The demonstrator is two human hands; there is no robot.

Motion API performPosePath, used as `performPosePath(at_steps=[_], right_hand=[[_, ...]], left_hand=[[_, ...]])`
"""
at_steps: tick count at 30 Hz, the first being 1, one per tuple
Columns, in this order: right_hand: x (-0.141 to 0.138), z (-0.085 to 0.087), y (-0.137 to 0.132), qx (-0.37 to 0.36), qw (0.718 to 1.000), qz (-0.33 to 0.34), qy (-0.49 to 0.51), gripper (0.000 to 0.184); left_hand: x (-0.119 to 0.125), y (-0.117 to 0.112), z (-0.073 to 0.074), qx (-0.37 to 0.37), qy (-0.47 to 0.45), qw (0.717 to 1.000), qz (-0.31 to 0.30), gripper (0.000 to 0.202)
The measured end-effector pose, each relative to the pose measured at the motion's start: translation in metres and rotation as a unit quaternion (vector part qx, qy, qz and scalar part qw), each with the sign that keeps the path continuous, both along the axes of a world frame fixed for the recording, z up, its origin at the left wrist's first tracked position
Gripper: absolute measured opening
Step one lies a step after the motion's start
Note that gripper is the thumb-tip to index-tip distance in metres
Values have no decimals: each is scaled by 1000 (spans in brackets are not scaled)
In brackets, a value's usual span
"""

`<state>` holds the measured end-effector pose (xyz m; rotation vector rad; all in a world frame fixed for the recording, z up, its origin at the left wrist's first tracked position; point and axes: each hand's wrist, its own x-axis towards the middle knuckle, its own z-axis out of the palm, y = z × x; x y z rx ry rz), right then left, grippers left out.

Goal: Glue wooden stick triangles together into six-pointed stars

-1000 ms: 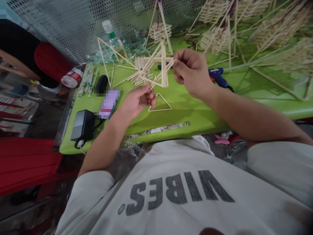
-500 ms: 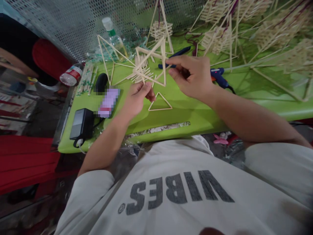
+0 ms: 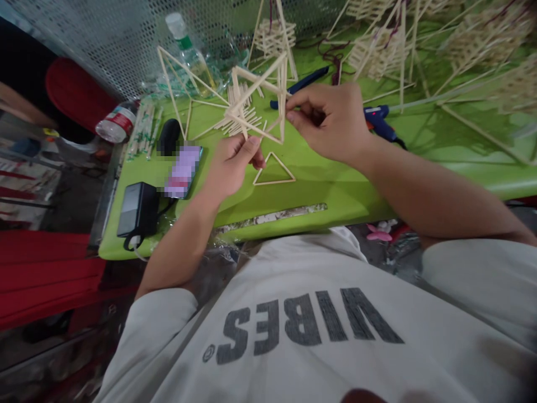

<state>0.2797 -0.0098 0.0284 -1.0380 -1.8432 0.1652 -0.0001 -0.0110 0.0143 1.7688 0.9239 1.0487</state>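
A frame of thin wooden sticks (image 3: 257,96) is held up over the green table. My left hand (image 3: 235,159) pinches its lower corner between thumb and fingers. My right hand (image 3: 329,120) is closed at the frame's right side, thumb and forefinger pressed together against the upright stick there; whether they grip the frame or a small piece on it is hidden. Just below the hands, a small stick triangle (image 3: 274,182) lies flat on the table. Behind the frame a pile of loose sticks (image 3: 243,120) is partly covered by it.
A glue gun (image 3: 380,120) and blue-handled pliers (image 3: 308,81) lie near my right hand. Several stick structures (image 3: 380,53) fill the back right. At left are a phone (image 3: 183,170), a black power bank (image 3: 137,210) and bottles (image 3: 118,124). A perforated metal panel (image 3: 126,50) stands behind.
The view has shifted slightly. Both hands keep nearly the same pose on the stick frame, which has tilted a little, its top right corner moving rightward and up.
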Motion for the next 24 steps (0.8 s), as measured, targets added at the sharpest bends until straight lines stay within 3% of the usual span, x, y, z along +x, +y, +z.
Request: performPosePath(at_steps=[5,12,24], right_hand=[[-2,5,-2,-52,994,50,79,32],[-6,10,-8,-52,981,97,159,30],[-6,9,-10,-38,988,105,110,35]], left_hand=[[3,-5,9,-31,-3,999,11,67],[2,-3,12,-60,-27,998,13,65],[-2,0,8,-64,-65,995,29,68]])
